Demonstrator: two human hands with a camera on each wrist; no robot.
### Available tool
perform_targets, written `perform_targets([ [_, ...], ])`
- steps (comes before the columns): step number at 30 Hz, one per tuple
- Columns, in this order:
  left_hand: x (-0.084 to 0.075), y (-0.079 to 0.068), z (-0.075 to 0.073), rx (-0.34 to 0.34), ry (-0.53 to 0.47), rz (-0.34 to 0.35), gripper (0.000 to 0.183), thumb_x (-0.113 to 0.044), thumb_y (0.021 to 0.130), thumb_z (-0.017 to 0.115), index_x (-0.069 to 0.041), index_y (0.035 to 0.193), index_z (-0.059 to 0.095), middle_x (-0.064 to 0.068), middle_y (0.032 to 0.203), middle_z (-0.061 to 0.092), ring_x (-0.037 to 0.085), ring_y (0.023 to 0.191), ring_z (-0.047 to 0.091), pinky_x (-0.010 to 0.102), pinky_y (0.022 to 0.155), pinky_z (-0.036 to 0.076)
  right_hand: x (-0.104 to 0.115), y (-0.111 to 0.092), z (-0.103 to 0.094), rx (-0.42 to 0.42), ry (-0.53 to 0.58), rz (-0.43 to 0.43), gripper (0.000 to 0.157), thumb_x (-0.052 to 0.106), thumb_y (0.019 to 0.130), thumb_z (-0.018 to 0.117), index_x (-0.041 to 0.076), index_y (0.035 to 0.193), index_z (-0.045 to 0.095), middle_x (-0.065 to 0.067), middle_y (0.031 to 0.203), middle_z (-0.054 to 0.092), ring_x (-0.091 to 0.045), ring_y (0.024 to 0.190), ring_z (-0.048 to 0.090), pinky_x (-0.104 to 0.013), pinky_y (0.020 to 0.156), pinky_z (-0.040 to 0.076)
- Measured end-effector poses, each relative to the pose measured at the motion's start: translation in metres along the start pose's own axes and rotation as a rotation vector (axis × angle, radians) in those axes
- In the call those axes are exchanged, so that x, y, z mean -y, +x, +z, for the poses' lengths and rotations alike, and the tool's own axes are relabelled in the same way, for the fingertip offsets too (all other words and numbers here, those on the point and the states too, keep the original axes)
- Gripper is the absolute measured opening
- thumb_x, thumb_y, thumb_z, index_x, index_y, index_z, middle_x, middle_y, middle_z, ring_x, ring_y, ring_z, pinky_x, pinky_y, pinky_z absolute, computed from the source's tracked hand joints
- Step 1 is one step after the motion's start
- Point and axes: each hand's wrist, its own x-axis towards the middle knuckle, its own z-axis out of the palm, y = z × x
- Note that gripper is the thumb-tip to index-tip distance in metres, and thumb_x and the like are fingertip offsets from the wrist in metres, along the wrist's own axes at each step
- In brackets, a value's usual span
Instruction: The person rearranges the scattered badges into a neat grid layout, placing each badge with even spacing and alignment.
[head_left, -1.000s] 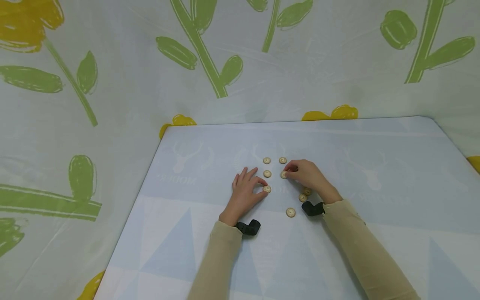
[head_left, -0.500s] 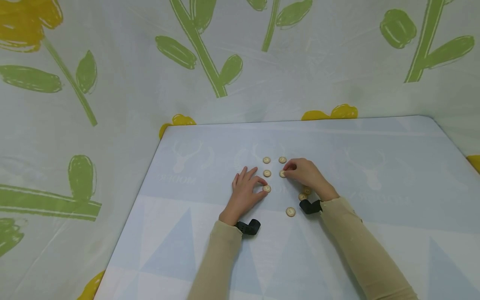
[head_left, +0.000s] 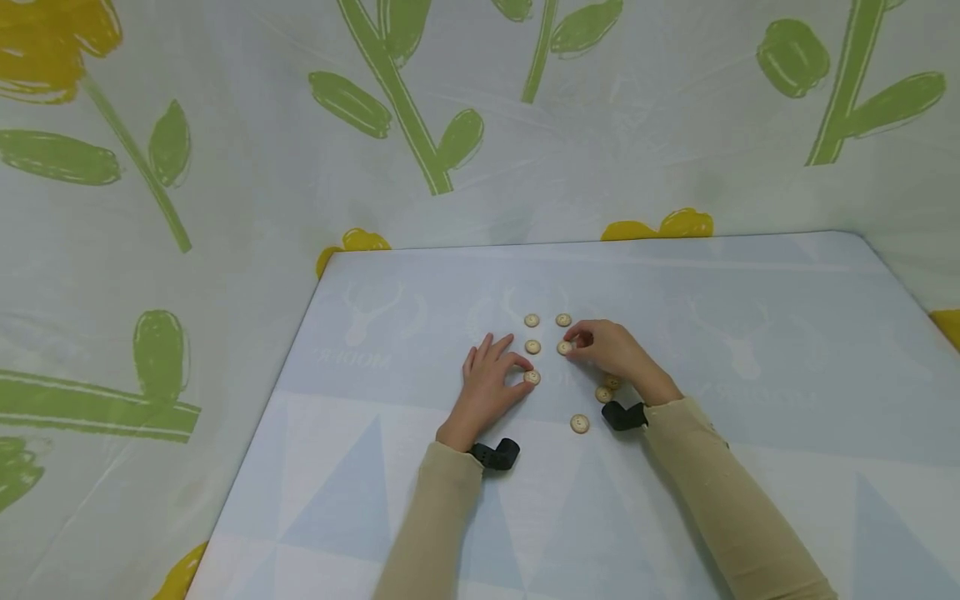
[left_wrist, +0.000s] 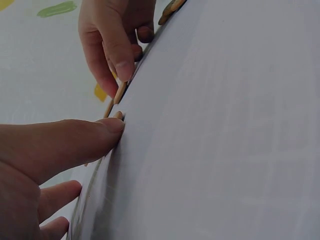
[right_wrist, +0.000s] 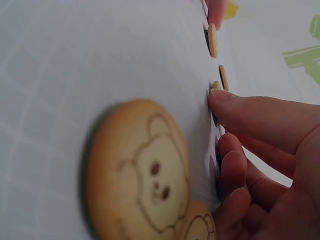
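On one tabletop (head_left: 750, 333), eight round discs (head_left: 580, 424), two hands (head_left: 486, 390).

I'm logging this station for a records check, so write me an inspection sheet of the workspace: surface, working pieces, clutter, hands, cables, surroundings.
Surface: table with a pale blue-and-white pattern.
Job's things: eight round discs; five in two columns, a close pair by the right wrist, a lone disc nearer the person.
Clutter: nothing seen.
Hands: left hand has thumb and forefinger around the left column's nearest disc; right hand pinches the right column's nearer disc. Each wrist wears a black device.
Cables: nothing seen.
Surroundings: pale backdrop printed with green stems, leaves and yellow flowers.
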Motion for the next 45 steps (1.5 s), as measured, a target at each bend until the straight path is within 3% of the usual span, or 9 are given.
perform_targets([
  [7, 0.0002, 0.0, -0.0004, -0.007, 0.001, 0.005, 0.017, -0.034, 0.078, 0.066, -0.024, 0.091, 0.061, 0.006, 0.14, 0.033, 0.03, 0.133, 0.013, 0.052, 0.102, 0.006, 0.0, -0.0008, 0.0005, -0.013, -0.013, -0.034, 0.021, 0.021, 0.081, 0.065, 0.011, 0.099, 0.062, -0.004, 0.079, 0.052, -0.019, 0.071, 0.046, -0.031, 0.061, 0.037],
  [45, -0.0011, 0.0008, -0.0006, 0.017, 0.003, -0.024, 0.017, -0.035, 0.079, 0.066, -0.025, 0.092, 0.061, 0.004, 0.141, 0.032, 0.029, 0.134, 0.011, 0.05, 0.103, 0.004, -0.0059, -0.0017, 0.0005, -0.021, 0.007, 0.001, 0.024, 0.026, 0.081, 0.064, 0.012, 0.101, 0.061, -0.004, 0.083, 0.054, -0.02, 0.076, 0.047, -0.032, 0.065, 0.038],
])
